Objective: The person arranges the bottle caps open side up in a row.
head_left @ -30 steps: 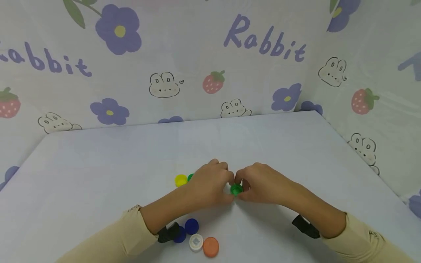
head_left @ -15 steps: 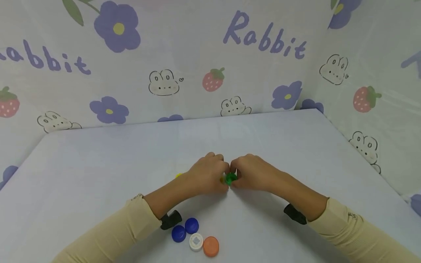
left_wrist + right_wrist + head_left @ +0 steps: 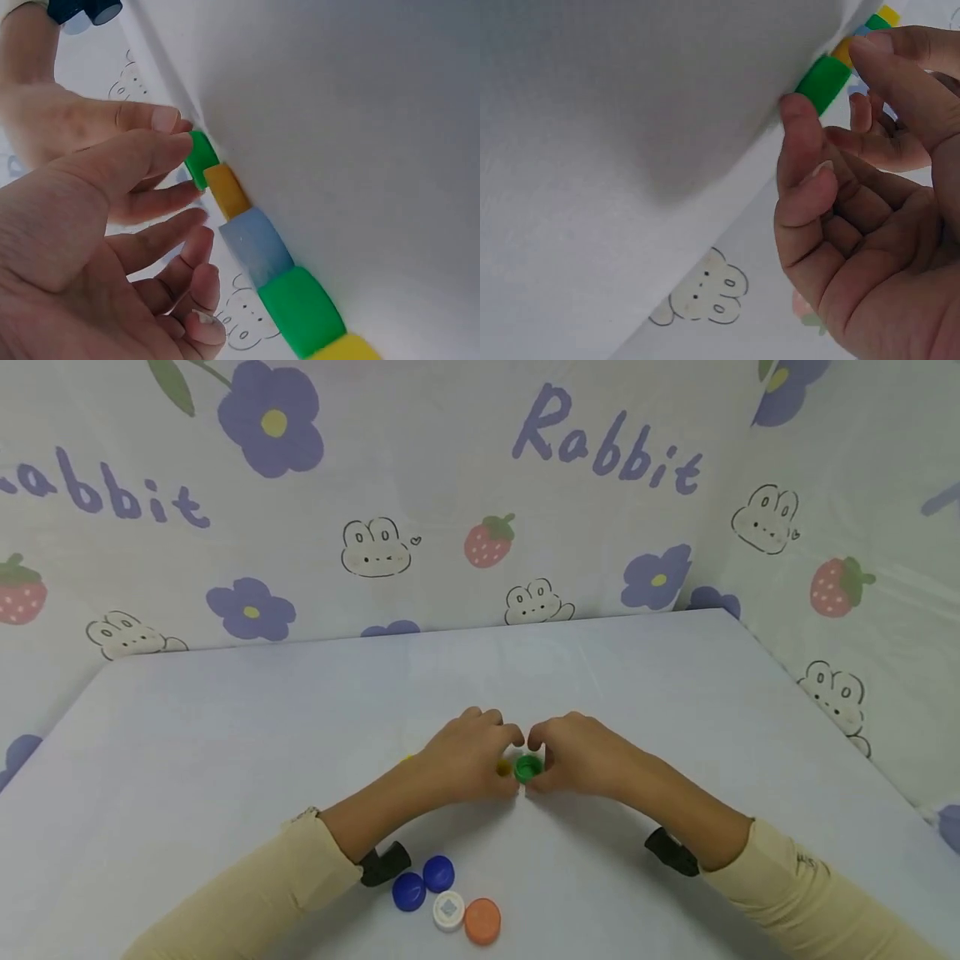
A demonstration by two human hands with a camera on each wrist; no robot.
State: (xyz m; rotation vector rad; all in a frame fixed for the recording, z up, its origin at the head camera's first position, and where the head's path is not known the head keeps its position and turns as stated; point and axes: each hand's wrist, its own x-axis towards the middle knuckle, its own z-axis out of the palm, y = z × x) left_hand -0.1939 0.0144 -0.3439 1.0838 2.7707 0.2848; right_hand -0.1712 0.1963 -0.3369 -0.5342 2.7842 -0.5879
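Note:
Bottle caps stand in a row on the white table. At its right end is a green cap, beside an amber-yellow cap. My left hand arches over the row, thumb and forefinger parted around the amber cap. My right hand has thumb and forefinger spread on either side of the end green cap, fingertips close to its rim. The left wrist view also shows a pale blue cap, another green cap and a bright yellow cap along the row. In the head view my left hand hides most of these.
Nearer the front lie two blue caps, a white cap and an orange cap. Dark wrist straps hang under the sleeves. A patterned cloth wall rises behind the table.
Both hands moved slightly away from the body and left, bringing the green cap against the amber one. Since half a second ago the fingers have spread and loosened around the caps.

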